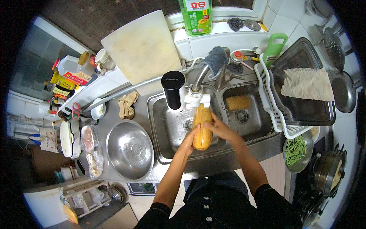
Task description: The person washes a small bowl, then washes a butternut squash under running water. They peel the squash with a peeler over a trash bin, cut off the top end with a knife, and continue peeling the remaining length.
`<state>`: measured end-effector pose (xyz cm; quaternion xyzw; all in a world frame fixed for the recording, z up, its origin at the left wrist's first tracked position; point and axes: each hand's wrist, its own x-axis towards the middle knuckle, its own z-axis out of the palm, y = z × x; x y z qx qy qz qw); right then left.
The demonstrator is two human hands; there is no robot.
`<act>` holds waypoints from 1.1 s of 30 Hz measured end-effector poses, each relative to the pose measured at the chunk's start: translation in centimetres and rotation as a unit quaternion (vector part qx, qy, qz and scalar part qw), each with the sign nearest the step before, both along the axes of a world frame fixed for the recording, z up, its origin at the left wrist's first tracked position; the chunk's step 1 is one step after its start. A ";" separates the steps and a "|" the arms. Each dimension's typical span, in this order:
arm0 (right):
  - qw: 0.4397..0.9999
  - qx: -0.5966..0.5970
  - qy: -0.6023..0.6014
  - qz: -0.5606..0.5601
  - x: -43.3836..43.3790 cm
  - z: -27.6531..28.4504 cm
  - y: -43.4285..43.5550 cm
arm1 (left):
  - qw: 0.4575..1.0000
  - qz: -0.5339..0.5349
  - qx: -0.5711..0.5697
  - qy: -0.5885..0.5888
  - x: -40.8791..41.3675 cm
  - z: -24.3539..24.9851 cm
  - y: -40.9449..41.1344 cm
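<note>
A long orange-yellow squash point(202, 131) is held over the left basin of the steel sink point(168, 134). Its upper end lies right beneath the white tap-mounted water filter point(197, 98), and its skin shines as if wet. My left hand point(189, 140) grips the lower left side, thumb on top. From the right, my right hand point(219, 128) is on the squash near its middle, thumb across the top and fingers along the far side; it is slightly blurred. The filter's black-topped cartridge point(173, 88) stands to the left of the tap point(201, 74).
Left of the sink sit a large steel bowl point(130, 150), a crumpled tan cloth point(127, 104) and bagged meat point(89, 137). A yellow sponge point(238, 102) lies in the right basin. Rightward are a white dish rack point(268, 98) and a bowl of green beans point(296, 151). A cutting board point(143, 48) leans behind.
</note>
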<state>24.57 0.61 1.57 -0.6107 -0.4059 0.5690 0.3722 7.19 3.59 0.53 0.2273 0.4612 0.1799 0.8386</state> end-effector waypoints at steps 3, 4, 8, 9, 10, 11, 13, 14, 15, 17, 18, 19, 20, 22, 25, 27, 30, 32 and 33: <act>0.968 0.043 -0.245 -0.019 5.9 0.2 1.4 | 0.997 0.049 -0.038 -0.044 0.8 -0.2 1.5; 0.933 0.020 -0.360 -0.024 7.8 1.4 2.8 | 0.995 0.065 -0.051 -0.055 0.8 -0.2 2.0; 0.708 0.156 -0.687 -0.050 14.4 1.4 7.4 | 0.970 0.141 -0.122 -0.157 0.5 0.5 2.6; 0.683 0.155 -0.713 -0.030 16.0 1.5 8.4 | 0.960 0.155 -0.143 -0.184 0.4 1.2 2.6; 0.707 0.094 -0.701 0.003 17.5 0.6 8.8 | 0.952 0.165 -0.168 -0.198 0.2 1.1 2.4; 0.727 0.029 -0.685 0.035 19.0 -1.0 8.9 | 0.950 0.163 -0.168 -0.208 0.2 1.1 2.1; 0.769 -0.055 -0.635 0.054 17.9 -1.1 10.0 | 0.944 0.179 -0.162 -0.225 -1.0 1.1 0.6; 0.791 -0.082 -0.605 0.033 17.6 -1.0 10.1 | 0.941 0.184 -0.175 -0.224 -1.5 1.2 0.0; 0.812 -0.111 -0.573 0.014 16.8 -0.9 9.9 | 0.938 0.190 -0.189 -0.221 -2.3 1.2 -0.9; 0.811 -0.068 -0.581 -0.003 15.3 -1.5 9.0 | 0.926 0.209 -0.218 -0.227 -3.5 1.4 -2.8; 0.812 -0.065 -0.579 -0.010 14.8 -1.7 8.8 | 0.918 0.219 -0.230 -0.237 -3.8 1.8 -3.7; 0.814 -0.063 -0.578 -0.018 14.3 -1.9 8.4 | 0.910 0.229 -0.243 -0.247 -4.2 2.0 -4.5; 0.818 -0.040 -0.572 -0.038 13.9 -1.9 7.7 | 0.907 0.226 -0.243 -0.260 -4.8 1.5 -5.5; 0.826 0.008 -0.558 -0.079 12.9 -2.1 5.9 | 0.908 0.234 -0.246 -0.246 -5.6 1.9 -7.0; 0.857 -0.007 -0.516 0.002 9.0 -4.3 1.5 | 0.906 0.227 -0.254 -0.253 -7.3 2.5 -9.0; 0.854 0.012 -0.500 0.146 3.8 -5.6 -1.8 | 0.912 0.209 -0.242 -0.257 -9.1 2.7 -10.0; 0.891 0.092 -0.406 0.181 -2.4 -6.7 -3.0 | 0.900 0.237 -0.239 -0.278 -10.9 5.9 -10.8; 0.990 -0.018 -0.066 0.121 -7.5 -4.3 -1.9 | 0.897 0.244 -0.212 -0.302 -13.1 7.6 -11.8; 0.988 -0.080 0.108 0.081 -9.8 -3.0 -1.6 | 0.900 0.237 -0.201 -0.306 -14.2 8.7 -12.2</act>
